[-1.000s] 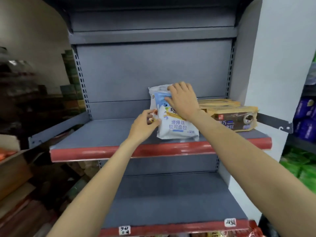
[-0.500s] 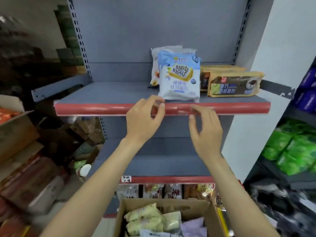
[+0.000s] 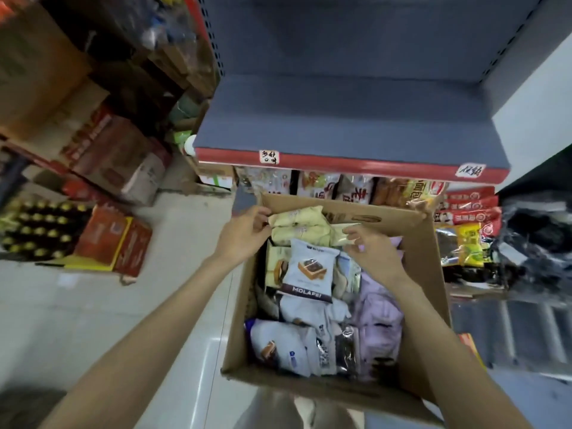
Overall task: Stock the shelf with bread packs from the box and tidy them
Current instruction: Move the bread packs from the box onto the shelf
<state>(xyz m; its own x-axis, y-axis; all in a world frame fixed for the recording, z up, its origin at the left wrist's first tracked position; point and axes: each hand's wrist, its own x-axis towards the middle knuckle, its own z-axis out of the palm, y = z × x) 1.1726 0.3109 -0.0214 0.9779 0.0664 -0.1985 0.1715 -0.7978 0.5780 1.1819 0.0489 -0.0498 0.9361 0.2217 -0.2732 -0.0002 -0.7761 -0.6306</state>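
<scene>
Head view: left hand [image 3: 244, 232] and right hand [image 3: 371, 247] pinching opposite ends of pale yellow packs [image 3: 298, 226] atop box [image 3: 430, 274]; might slip or tear if lifted by thin wrapper edges.

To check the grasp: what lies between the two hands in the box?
In the head view, pale yellow bread packs span from left hand to right hand; both pinch their ends.

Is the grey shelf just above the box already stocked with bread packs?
No. The grey shelf shows only bare surface, while both hands reach the pale yellow packs in the cardboard box.
</scene>
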